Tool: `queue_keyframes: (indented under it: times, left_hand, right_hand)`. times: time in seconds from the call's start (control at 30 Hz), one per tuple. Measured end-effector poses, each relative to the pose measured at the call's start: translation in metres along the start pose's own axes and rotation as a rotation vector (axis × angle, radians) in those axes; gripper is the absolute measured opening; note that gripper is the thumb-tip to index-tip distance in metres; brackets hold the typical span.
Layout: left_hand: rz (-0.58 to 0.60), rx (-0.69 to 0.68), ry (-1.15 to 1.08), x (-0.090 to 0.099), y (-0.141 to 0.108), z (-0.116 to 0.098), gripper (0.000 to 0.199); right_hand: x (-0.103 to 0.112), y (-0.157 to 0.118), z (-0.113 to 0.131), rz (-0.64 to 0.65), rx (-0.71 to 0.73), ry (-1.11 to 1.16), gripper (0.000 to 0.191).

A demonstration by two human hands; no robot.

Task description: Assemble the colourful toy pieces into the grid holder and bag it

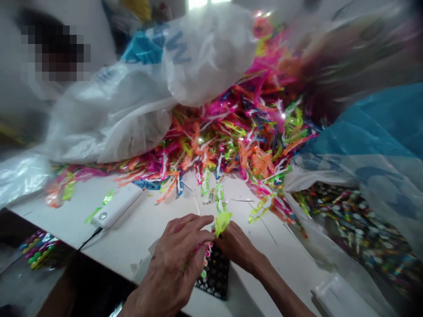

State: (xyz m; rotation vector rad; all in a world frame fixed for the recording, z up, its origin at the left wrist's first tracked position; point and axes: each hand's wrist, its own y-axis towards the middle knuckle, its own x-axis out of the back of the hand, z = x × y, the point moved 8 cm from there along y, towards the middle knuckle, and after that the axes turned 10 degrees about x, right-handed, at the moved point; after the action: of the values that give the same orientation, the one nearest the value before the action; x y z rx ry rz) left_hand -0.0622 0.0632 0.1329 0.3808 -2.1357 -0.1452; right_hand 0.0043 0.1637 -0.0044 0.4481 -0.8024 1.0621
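My left hand (180, 255) is over the table's front, its fingers bent and closing near a bright yellow-green plastic piece (222, 223). Small pink, white and green bits show under its palm and thumb; whether the hand grips them is unclear. My right hand (238, 247) is closed at the yellow-green piece, which sticks up at its fingertips. Beneath both hands lies a black tray with rows of round holes (218, 281), partly covered by them. A green-and-white plastic strip (220, 198) lies just beyond the yellow-green piece.
A large heap of coloured plastic strips (228, 132) spills from a white bag (139, 97) onto the white table (172, 209). At left lies a white power bank (119, 206) with a black cable. A bag of small dark pieces (357, 220) stands right. A person (54, 48) is at upper left.
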Motion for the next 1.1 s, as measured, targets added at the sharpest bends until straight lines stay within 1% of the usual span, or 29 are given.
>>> queue_keyframes:
  times: [0.07, 0.13, 0.23, 0.3, 0.37, 0.43, 0.5, 0.53, 0.6, 0.67, 0.73, 0.83, 0.93, 1.0, 1.1]
  left_hand:
    - [0.001, -0.006, 0.038, -0.001, 0.0, 0.0, 0.029]
    - [0.028, -0.011, 0.111, -0.004, 0.0, 0.0, 0.038]
    - [0.093, -0.049, 0.208, -0.01, 0.0, -0.002, 0.052]
    - [0.111, -0.067, 0.217, -0.011, -0.001, -0.003, 0.052]
    - [0.101, -0.067, 0.191, -0.009, -0.002, -0.002, 0.047]
    - [0.059, -0.06, 0.152, -0.006, -0.002, -0.001, 0.042]
    - [0.017, -0.052, 0.117, -0.003, -0.003, 0.001, 0.038]
    - [0.001, -0.047, 0.105, -0.002, -0.004, 0.001, 0.037]
    - [-0.01, -0.045, 0.096, -0.001, -0.004, 0.002, 0.037]
    - [-0.012, -0.05, 0.089, 0.0, -0.004, 0.002, 0.037]
    - [-0.006, -0.053, 0.074, 0.001, -0.004, 0.004, 0.037]
    - [0.002, -0.041, 0.043, 0.003, -0.004, 0.007, 0.037]
    - [-0.009, -0.043, 0.038, 0.002, -0.002, 0.005, 0.037]
    - [-0.019, -0.05, 0.053, 0.0, -0.001, 0.001, 0.036]
    - [-0.045, -0.06, 0.064, -0.002, 0.001, -0.004, 0.035]
  right_hand:
    - [-0.006, 0.001, 0.001, 0.049, -0.001, -0.095, 0.017]
    - [-0.012, 0.002, 0.008, 0.101, 0.035, -0.173, 0.019]
    - [-0.016, 0.005, 0.021, 0.152, 0.122, -0.194, 0.023]
    - [-0.01, 0.01, 0.023, 0.183, 0.17, -0.147, 0.022]
    - [0.004, 0.021, 0.013, 0.205, 0.186, -0.107, 0.02]
    - [0.028, 0.04, -0.007, 0.15, 0.135, -0.127, 0.027]
    - [0.06, 0.063, -0.032, -0.019, 0.017, -0.211, 0.036]
    - [0.071, 0.073, -0.042, -0.088, -0.025, -0.25, 0.037]
    - [0.083, 0.088, -0.056, -0.178, -0.088, -0.317, 0.036]
    - [0.082, 0.093, -0.064, -0.211, -0.121, -0.37, 0.033]
    - [0.076, 0.085, -0.069, -0.218, -0.143, -0.414, 0.031]
    - [0.069, 0.061, -0.076, -0.199, -0.174, -0.46, 0.03]
    - [0.066, 0.037, -0.08, -0.147, -0.186, -0.47, 0.027]
    - [0.065, 0.026, -0.079, -0.116, -0.189, -0.462, 0.024]
    - [0.062, 0.02, -0.071, -0.125, -0.206, -0.454, 0.023]
